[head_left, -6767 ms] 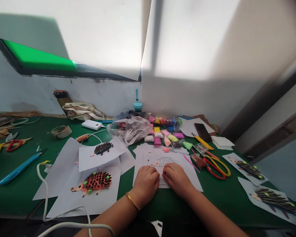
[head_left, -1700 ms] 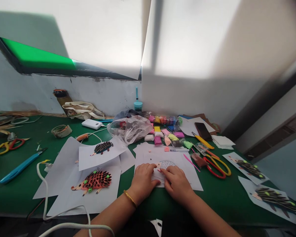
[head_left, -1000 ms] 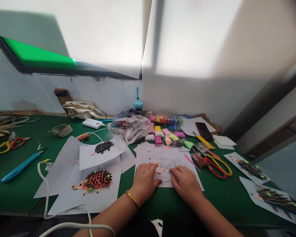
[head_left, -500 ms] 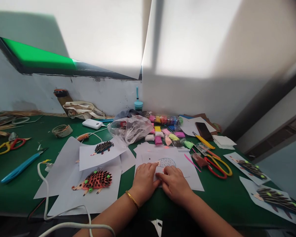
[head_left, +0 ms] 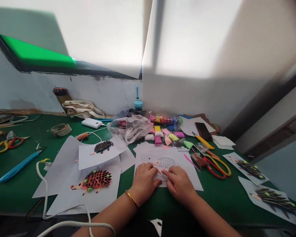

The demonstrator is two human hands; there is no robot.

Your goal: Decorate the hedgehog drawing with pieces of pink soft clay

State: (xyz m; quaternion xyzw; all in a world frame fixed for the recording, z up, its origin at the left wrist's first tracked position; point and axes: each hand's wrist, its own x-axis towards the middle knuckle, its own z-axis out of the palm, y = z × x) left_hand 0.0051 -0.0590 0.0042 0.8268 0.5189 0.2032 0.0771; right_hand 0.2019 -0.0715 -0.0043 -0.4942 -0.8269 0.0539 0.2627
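Observation:
My left hand rests on a white sheet of paper, its fingers bent and its thumb held apart, pointing right. A small pink strip of modelling clay lies by its index fingertip. Opposite it, my right hand has its index finger stretched out, the tip at another small pink piece of clay. Just above the fingers is a hedgehog drawing with a scale-patterned body and a peach clay head. Both hands partly cover the sheet's lower part.
Colourful clay packets and a plastic bag lie behind the sheet. To the right are red-and-yellow scissors, a yellow cutter and a phone. Finished hedgehog pictures, a white cable and a blue cutter are left.
My fingers have drawn back slightly from the hedgehog drawing, leaving more of its head and the small pink clay pieces visible. The view has shifted a little.

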